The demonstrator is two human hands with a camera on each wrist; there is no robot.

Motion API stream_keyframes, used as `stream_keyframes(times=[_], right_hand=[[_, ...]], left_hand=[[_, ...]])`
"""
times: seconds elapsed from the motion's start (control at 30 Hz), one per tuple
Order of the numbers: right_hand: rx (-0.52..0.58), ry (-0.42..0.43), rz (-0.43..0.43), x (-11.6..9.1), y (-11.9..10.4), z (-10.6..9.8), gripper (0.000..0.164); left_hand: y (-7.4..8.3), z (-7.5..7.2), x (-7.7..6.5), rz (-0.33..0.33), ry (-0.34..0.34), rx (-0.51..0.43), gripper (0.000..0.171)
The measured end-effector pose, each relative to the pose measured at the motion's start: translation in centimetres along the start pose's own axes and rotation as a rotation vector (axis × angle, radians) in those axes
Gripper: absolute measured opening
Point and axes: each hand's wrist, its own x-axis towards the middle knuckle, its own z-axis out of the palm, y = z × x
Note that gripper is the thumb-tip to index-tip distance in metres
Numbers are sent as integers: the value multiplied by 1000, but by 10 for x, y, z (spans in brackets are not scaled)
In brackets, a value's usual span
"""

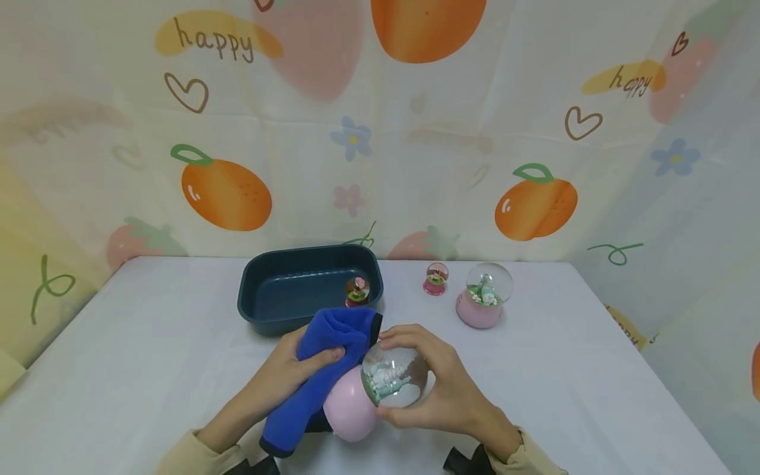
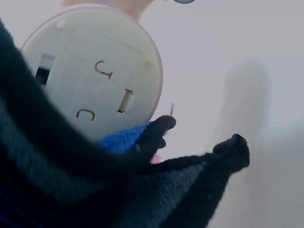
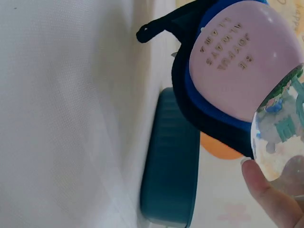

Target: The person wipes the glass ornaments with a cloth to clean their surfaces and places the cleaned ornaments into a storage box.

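Observation:
My right hand (image 1: 436,382) grips the glass ball of a large snow globe (image 1: 351,408), tilted so that its pink base points down and left. Pale figures and greenery show inside the glass. In the left wrist view the base's flat underside, with a battery cover and a switch, faces the camera. Raised lettering runs along the pink side in the right wrist view. My left hand (image 1: 291,371) holds a blue cloth (image 1: 335,336) with black edging, thumb on top. The cloth lies against the globe's base, and its folds hide most of the left fingers.
A dark teal tray (image 1: 285,323) stands at the back, with a small snow globe (image 1: 357,292) in its right end. Right of it are another small snow globe (image 1: 436,279) and a larger pink-based one (image 1: 482,297). A fruit-patterned curtain (image 1: 380,132) hangs behind the white table (image 1: 582,369).

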Motion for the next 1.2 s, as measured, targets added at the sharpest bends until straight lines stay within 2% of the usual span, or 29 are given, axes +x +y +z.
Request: stream_keyframes(times=[0.13, 0.2, 0.27, 0.4, 0.47, 0.53, 0.63, 0.77, 0.87, 0.97, 1.13, 1.2], right_hand=[[30, -7, -57, -1, 1, -1, 69], [36, -7, -78, -1, 2, -2, 69], [38, -3, -104, -2, 4, -2, 69], [47, -5, -140, -2, 5, -2, 68], [55, -9, -157, -1, 4, -3, 68], [65, -16, -175, -1, 4, -3, 67], [77, -26, -203, 1, 3, -4, 67], [94, -42, -234, 2, 1, -4, 68], [98, -47, -244, 2, 0, -5, 68], [91, -44, -236, 2, 0, -5, 68], [64, -20, -204, 1, 0, -7, 66], [68, -18, -181, 1, 0, -7, 66]], left_hand=[[1, -2, 1, -5, 10, 4, 48], [1, -2, 0, -26, -18, -27, 52], [1, -3, 0, -63, -97, -94, 59], [-2, -4, -3, -132, -308, -235, 76], [-3, -3, -3, -123, -347, -263, 77], [-5, -2, -3, -90, -334, -260, 72], [-5, 0, -3, -57, -241, -218, 60], [-3, 2, -1, -70, -106, -154, 55], [-2, 3, -1, -103, -69, -163, 56], [-1, 2, -2, -158, -121, -228, 59], [-2, -1, -5, -251, -305, -323, 81], [-3, -1, -6, -261, -337, -335, 86]])
